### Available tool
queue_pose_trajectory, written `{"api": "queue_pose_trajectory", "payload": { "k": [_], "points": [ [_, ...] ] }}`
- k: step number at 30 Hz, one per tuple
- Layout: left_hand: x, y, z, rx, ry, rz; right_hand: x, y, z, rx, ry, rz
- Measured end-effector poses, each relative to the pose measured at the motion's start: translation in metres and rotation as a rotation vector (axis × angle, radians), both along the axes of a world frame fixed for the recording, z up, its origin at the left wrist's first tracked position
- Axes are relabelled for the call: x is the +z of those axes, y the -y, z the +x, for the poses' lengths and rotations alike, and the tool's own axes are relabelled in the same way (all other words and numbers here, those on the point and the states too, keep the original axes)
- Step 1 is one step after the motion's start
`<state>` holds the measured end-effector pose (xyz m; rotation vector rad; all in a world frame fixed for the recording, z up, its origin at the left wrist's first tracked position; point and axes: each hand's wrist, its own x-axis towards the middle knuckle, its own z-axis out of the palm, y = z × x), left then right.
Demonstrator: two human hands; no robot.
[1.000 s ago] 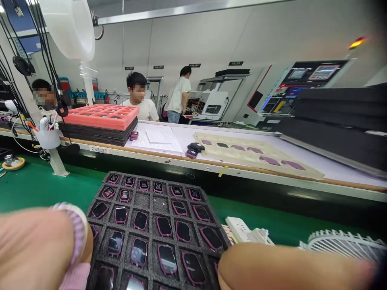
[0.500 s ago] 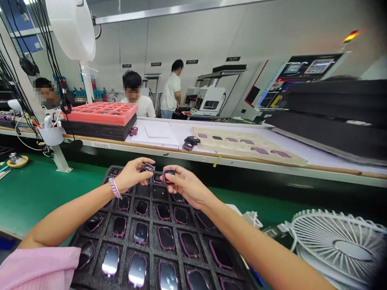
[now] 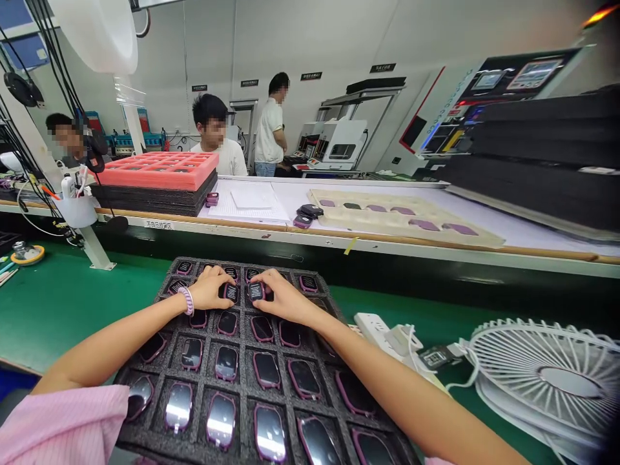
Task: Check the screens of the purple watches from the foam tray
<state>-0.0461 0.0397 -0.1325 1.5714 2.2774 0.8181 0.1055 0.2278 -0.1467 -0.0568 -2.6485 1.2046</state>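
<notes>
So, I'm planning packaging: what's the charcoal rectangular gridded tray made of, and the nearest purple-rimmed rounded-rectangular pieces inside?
Tray: probably matte foam, given its speckled, grainy walls. Pieces: glossy faces, glass or plastic, showing bright reflections; rim material unclear.

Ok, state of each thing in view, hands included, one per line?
Left hand, closed on left watch, which shows white lines
Right hand, closed on right watch, which shows white lines
Black foam tray, mostly filled with watches
Red foam tray, stacked on black slabs
Beige tray, holding purple pieces
White fan, running or not unclear
Signal light, lit orange
Power strip, live or not unclear
</notes>
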Motion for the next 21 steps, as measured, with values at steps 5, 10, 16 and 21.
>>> {"api": "queue_pose_trajectory", "payload": {
  "k": [5, 10, 16, 21],
  "points": [
    [0.004, -0.002, -0.001, 0.003, -0.175, -0.137, 0.002, 0.005, -0.002, -0.094, 0.061, 0.256],
    [0.022, -0.031, 0.017, -0.036, -0.265, -0.157, 0.034, -0.007, 0.022, -0.219, 0.071, 0.549],
    [0.019, -0.089, 0.061, -0.124, -0.320, -0.190, 0.049, -0.034, 0.060, -0.440, 0.412, 0.853],
    [0.014, -0.105, 0.086, -0.141, -0.346, -0.129, 0.036, -0.029, 0.082, -0.471, 0.400, 0.757]
  ]
}}
